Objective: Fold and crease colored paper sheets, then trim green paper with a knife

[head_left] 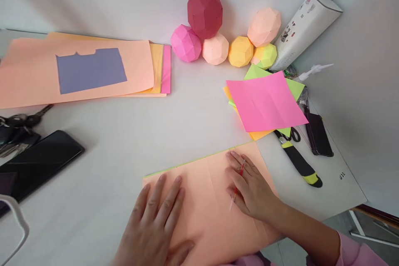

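A peach sheet of paper [202,212] with faint crease lines lies before me, a thin green edge showing along its far side. My left hand [158,216] rests flat on the sheet's left part, fingers stretched out. On the right part, my right hand [249,187] leans on the paper with a thin red stick with pale, clear ends [236,190] held between thumb and fingers. The stick slants across the hand, its lower end near the paper; whether that tip touches cannot be made out.
Faceted paper balls [205,12] stand along the wall beside a white cylinder [307,29]. Coloured square sheets [268,102] lie at right, near a black-and-yellow cutter [301,164] and a black case-like object [319,135]. Larger sheets [137,56], keys [25,120] and a phone [46,153] are left.
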The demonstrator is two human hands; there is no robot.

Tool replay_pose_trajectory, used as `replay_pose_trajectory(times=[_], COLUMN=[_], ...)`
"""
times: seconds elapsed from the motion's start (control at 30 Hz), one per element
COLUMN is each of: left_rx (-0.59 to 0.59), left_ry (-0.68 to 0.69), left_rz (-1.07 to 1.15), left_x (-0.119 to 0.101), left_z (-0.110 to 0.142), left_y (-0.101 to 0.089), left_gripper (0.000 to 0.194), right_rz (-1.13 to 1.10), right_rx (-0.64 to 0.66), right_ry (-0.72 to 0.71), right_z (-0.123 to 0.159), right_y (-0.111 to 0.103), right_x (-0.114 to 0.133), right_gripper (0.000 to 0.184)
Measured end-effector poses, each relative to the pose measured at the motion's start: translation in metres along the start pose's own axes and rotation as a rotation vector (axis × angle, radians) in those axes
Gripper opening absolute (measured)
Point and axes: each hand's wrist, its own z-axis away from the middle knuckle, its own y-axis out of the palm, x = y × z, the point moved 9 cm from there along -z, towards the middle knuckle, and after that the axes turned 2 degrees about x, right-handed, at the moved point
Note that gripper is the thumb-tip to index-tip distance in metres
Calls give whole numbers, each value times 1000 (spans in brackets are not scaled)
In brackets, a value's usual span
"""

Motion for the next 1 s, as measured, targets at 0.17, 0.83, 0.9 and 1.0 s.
replay_pose_trajectory(times=[0.17,0.83,0.9,1.0], left_rx=[46,212,206,188], left_ry=[25,68,63,61], left_rz=[-53,-182,-170,-177], left_x=[-5,-11,-10,-9], left_z=[-7,-20,-20,-22], left_y=[-2,10,9,6], left_gripper=[74,77,78,78], right_rz=[28,-653,-913,-1070], right_rx=[-22,61,127,93], right_ry=[-31,-113,-1,100], right_z=[-1,-102,-110,-118], right_y=[-1,-13,10,26], right_x=[1,65,58,38], right_gripper=[32,38,42,44])
